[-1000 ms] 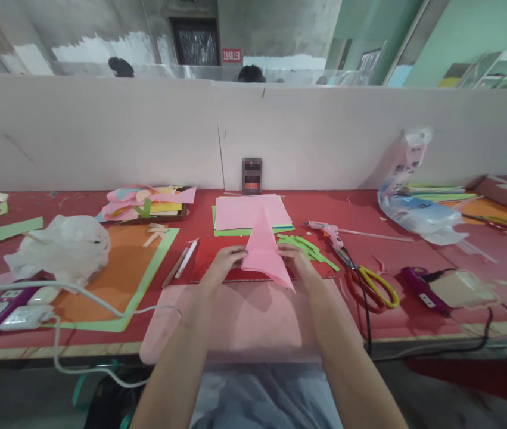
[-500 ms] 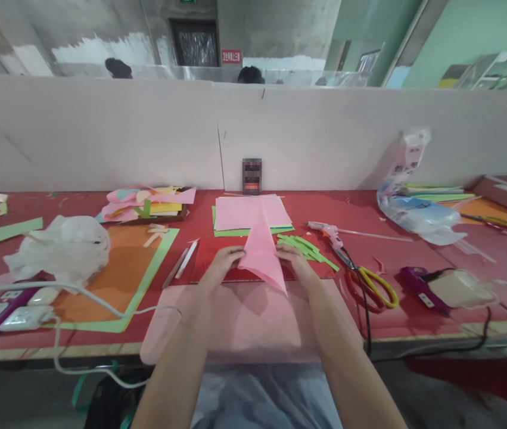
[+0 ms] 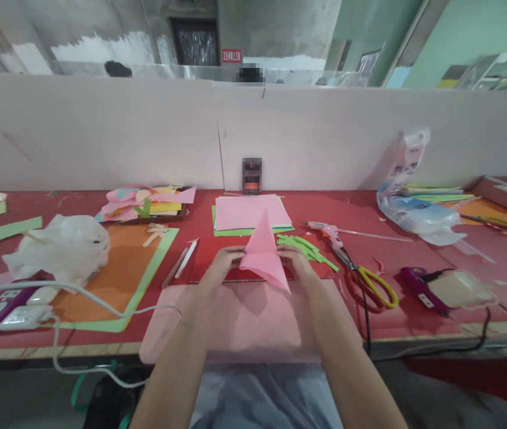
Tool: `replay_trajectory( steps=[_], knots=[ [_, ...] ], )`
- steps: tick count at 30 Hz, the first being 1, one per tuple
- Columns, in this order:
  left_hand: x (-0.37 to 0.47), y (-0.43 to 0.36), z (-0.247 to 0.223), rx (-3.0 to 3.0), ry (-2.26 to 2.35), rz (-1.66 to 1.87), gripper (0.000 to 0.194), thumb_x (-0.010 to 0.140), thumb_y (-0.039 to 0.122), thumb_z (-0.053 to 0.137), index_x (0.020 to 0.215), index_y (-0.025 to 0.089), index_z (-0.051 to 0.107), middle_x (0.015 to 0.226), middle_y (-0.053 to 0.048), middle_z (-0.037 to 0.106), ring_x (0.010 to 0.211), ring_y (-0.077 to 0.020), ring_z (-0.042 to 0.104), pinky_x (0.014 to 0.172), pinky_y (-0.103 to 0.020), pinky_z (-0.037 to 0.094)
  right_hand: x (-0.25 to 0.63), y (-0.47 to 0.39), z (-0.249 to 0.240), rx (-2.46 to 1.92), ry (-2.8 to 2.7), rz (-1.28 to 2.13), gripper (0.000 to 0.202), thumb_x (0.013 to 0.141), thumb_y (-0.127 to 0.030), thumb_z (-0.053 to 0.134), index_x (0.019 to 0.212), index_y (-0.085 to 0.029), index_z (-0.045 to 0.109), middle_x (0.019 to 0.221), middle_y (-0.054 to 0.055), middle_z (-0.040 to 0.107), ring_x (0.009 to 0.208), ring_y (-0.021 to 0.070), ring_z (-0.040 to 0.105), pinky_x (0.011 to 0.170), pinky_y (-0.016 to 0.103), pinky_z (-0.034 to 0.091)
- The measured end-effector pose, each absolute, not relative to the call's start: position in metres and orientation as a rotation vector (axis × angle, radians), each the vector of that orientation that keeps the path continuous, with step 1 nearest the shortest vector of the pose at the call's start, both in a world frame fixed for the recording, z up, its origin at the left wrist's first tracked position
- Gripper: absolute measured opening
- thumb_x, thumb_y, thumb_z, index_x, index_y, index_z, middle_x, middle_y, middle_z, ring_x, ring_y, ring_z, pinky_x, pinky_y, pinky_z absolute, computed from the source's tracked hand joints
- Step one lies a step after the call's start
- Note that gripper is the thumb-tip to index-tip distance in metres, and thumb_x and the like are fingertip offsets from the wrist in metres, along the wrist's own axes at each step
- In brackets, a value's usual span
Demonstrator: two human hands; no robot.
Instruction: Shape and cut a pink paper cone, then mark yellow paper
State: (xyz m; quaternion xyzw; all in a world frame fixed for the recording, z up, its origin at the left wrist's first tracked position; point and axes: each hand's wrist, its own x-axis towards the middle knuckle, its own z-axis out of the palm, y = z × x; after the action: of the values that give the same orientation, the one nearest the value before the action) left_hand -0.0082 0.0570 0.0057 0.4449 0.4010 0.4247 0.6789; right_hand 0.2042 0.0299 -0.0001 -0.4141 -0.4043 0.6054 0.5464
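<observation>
A folded pink paper [image 3: 264, 253] with a pointed top is held up between my two hands, over a red board [image 3: 208, 256] and a pink mat [image 3: 253, 333]. My left hand [image 3: 227, 262] pinches its left edge. On the opposite edge my right hand [image 3: 294, 259] is closed. Behind it lies a stack of pink and green sheets [image 3: 235, 213]. Green paper strips [image 3: 309, 249] are just right of my right hand.
Scissors [image 3: 376, 289], a glue gun [image 3: 331, 233] and a power strip [image 3: 423, 289] are on the right. At left are a plastic bag [image 3: 68, 247], orange sheets [image 3: 130, 256], pens [image 3: 186, 259] and a tray of scraps [image 3: 164, 208]. Cables cross both sides.
The pink paper has changed shape slightly: its tip is a little lower and its lower folds have shifted. Both hands have stayed almost in place.
</observation>
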Motion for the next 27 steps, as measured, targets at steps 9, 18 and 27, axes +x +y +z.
replay_trajectory(
  steps=[9, 18, 27],
  knots=[
    [-0.0086, 0.0601, 0.0008, 0.982, 0.842, 0.956, 0.023, 0.055, 0.018, 0.064, 0.078, 0.012, 0.065, 0.073, -0.005, 0.066, 0.065, -0.0152, 0.061, 0.065, -0.026, 0.045, 0.2006, 0.0273, 0.0034, -0.969, -0.977, 1.42, 0.02, 0.06, -0.028, 0.07, 0.079, -0.023, 0.066, 0.082, 0.0, 0.067, 0.079, 0.0201, 0.061, 0.077, 0.034, 0.047],
    [-0.0081, 0.0597, 0.0009, 0.973, 0.845, 0.961, 0.024, 0.055, 0.016, 0.063, 0.078, 0.012, 0.066, 0.073, -0.004, 0.067, 0.064, -0.0147, 0.06, 0.064, -0.025, 0.045, 0.2007, 0.0257, 0.0063, -0.944, -1.001, 1.446, 0.022, 0.061, -0.031, 0.07, 0.081, -0.022, 0.066, 0.083, 0.0, 0.067, 0.08, 0.019, 0.061, 0.079, 0.033, 0.045],
    [-0.0072, 0.0564, 0.0065, 0.974, 0.89, 0.945, 0.024, 0.055, 0.017, 0.063, 0.078, 0.012, 0.065, 0.072, -0.004, 0.067, 0.064, -0.0151, 0.06, 0.064, -0.026, 0.046, 0.2015, 0.0268, 0.0027, -0.937, -0.997, 1.412, 0.009, 0.064, -0.024, 0.064, 0.073, -0.021, 0.065, 0.076, -0.001, 0.064, 0.075, 0.0159, 0.058, 0.071, 0.027, 0.046]
  ],
)
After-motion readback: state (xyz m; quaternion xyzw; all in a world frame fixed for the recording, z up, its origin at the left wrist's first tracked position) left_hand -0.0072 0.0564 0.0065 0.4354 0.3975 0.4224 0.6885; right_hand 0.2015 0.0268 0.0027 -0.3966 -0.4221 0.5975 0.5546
